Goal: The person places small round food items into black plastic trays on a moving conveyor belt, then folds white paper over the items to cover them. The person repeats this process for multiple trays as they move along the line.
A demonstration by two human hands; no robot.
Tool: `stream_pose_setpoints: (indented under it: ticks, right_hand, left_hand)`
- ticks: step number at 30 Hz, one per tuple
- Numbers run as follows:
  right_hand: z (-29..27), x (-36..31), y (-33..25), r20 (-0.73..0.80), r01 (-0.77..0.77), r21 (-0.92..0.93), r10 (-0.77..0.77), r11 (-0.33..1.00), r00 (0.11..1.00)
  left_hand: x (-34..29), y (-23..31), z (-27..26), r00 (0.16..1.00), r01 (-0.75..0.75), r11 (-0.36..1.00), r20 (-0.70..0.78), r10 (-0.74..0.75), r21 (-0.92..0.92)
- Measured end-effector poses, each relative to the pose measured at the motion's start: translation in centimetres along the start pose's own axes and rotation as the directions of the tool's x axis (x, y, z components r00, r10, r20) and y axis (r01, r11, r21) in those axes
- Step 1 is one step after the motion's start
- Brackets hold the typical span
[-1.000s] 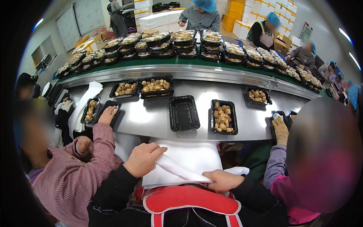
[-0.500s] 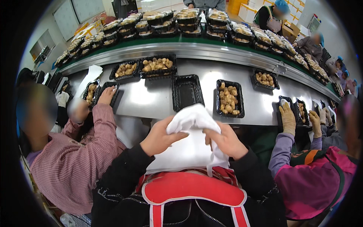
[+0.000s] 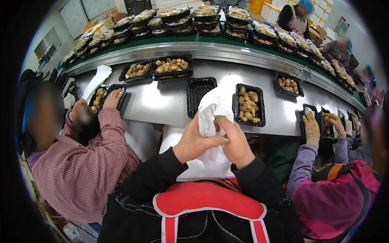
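Note:
Bunched white cloth rises between my two hands above the table's front edge. My left hand is closed on its left side, the thumb stretched toward my other hand. My right hand grips the right side, fingers folded into the fabric; whether anything lies inside the folds is hidden. Just beyond the cloth is an empty black plastic tray, partly covered by it. To its right lies a black tray filled with small brown, roundish produce, perhaps mushrooms.
More filled trays line the steel table. Behind runs a raised green belt with stacked, packed trays. Co-workers sit close on both sides: a checked sleeve at left, gloved hands at right. White sheets lie far left.
My hands have come together and gathered the cloth, which was spread wider between them. The bunch has moved up and slightly right, over the empty tray's edge. The view has shifted a little.

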State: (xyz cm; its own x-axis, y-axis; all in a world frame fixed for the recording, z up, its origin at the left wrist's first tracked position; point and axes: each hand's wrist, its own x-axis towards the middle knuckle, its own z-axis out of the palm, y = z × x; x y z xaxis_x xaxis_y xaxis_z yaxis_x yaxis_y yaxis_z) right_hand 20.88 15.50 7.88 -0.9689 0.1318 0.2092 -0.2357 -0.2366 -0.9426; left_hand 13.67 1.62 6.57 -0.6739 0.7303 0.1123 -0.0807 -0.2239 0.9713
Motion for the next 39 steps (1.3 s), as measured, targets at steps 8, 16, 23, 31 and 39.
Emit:
stream_pose_setpoints:
  ticks: [8,16,23,31,39]
  right_hand:
    - [0.7,0.5,-0.2,0.005,-0.049,-0.087,0.050,0.995,0.999]
    - [-0.6,-0.5,1.9,0.012,-0.229,-0.378,0.252,0.897,0.968]
    - [-0.3,-0.2,1.4,0.200,-0.159,-0.500,0.292,0.851,0.935]
    - [-0.2,0.1,-0.6,0.186,-0.406,-0.294,0.468,0.866,0.864]
    - [-0.2,-0.9,2.6,0.046,-0.344,-0.297,0.374,0.891,0.926]
  left_hand:
    - [0.8,1.3,-0.6,0.973,0.000,0.980,-0.228,-0.046,-0.198]
    - [0.0,2.4,-0.4,0.986,0.009,0.975,-0.163,-0.046,-0.224]
    - [-0.2,1.9,-0.9,0.989,0.144,0.989,-0.028,-0.145,-0.034]
    - [0.0,0.9,-0.2,0.970,0.007,0.956,-0.229,-0.077,-0.293]
    - [-0.1,1.9,0.8,0.979,0.020,0.966,-0.192,-0.071,-0.256]
